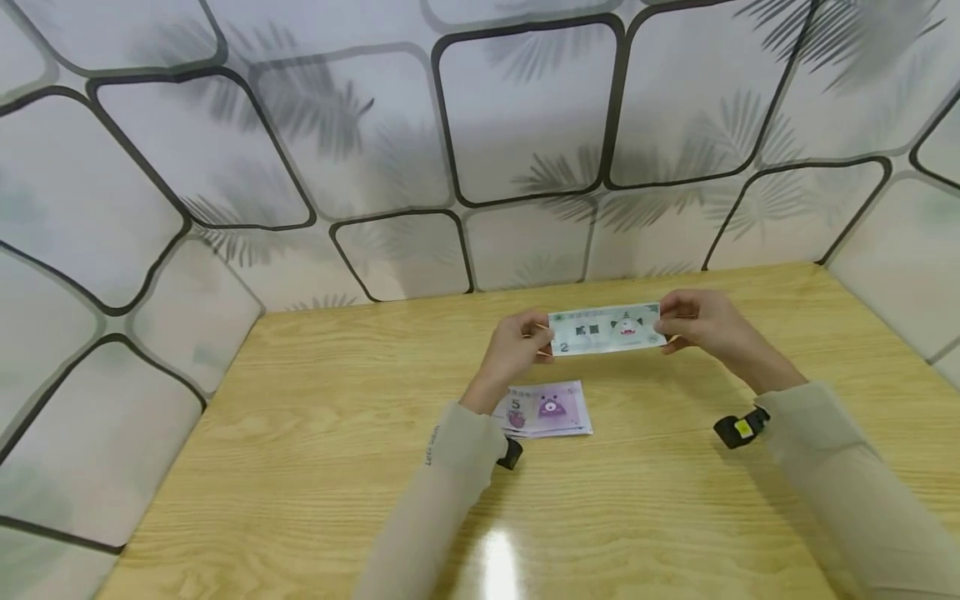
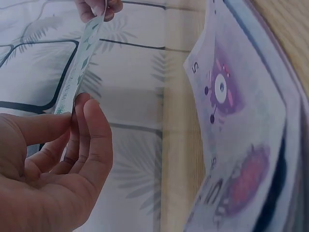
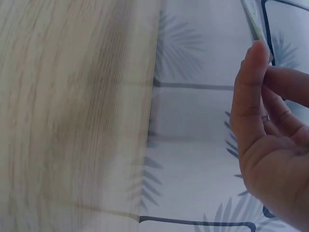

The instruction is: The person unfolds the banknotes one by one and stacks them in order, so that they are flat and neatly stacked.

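A pale green play banknote (image 1: 606,328) marked 2 is stretched out flat between both hands, above the table. My left hand (image 1: 517,340) pinches its left end between thumb and fingers, as the left wrist view also shows with the banknote (image 2: 83,63) seen nearly edge-on. At the other end, my right hand (image 1: 701,327) pinches the note; in the right wrist view only a sliver of the banknote (image 3: 254,21) shows above the fingertips. Below the left hand lies a stack of purple play banknotes (image 1: 551,408) marked 5, partly hidden by the left wrist.
The wooden table (image 1: 337,417) reaches back to a wall (image 1: 525,117) with a dark line pattern and leaf prints. Similar panels stand at the left and right sides. A black wrist strap (image 1: 738,427) sits at the right cuff.
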A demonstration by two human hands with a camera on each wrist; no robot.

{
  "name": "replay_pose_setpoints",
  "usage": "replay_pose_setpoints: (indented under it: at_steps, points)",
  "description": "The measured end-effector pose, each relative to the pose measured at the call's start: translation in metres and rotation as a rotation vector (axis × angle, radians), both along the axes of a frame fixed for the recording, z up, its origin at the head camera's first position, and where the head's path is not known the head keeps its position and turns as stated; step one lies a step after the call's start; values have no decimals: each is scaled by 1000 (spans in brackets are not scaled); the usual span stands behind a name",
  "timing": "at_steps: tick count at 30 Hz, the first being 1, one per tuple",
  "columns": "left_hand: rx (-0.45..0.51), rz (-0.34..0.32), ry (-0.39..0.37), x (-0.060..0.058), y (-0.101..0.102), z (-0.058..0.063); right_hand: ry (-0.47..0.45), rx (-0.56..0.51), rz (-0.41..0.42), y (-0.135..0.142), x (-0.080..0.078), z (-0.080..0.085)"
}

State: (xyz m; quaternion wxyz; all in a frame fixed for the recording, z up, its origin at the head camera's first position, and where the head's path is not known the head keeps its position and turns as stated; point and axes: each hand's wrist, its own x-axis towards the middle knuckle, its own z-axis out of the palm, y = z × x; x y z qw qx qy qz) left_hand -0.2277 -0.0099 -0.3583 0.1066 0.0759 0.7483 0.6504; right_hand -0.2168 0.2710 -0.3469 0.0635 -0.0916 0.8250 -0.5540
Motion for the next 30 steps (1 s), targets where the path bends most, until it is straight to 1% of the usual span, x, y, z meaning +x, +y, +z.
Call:
replay_pose_setpoints:
  at_steps: [4,8,11,14,19,23,26,30]
  points:
    - [-14,3,35,2,-11,2,31,2,42,-8,0,2]
    - [-12,-19,73,6,-24,-2,56,-15,96,-17,0,0]
    - [-28,-49,78,10,-33,-6,54,-20,122,-24,1,-2]
    - [-70,-68,85,13,-41,-6,51,-14,133,-30,2,-1]
    - [-103,-66,101,15,-50,-6,39,-11,145,-40,5,0]
    - [-101,-77,101,16,-57,-8,29,-24,165,-46,6,-4]
    - [-121,-91,107,18,-63,-10,26,-28,181,-50,7,-8]
    - [-163,-73,115,21,-70,-12,35,-32,213,-58,5,-13]
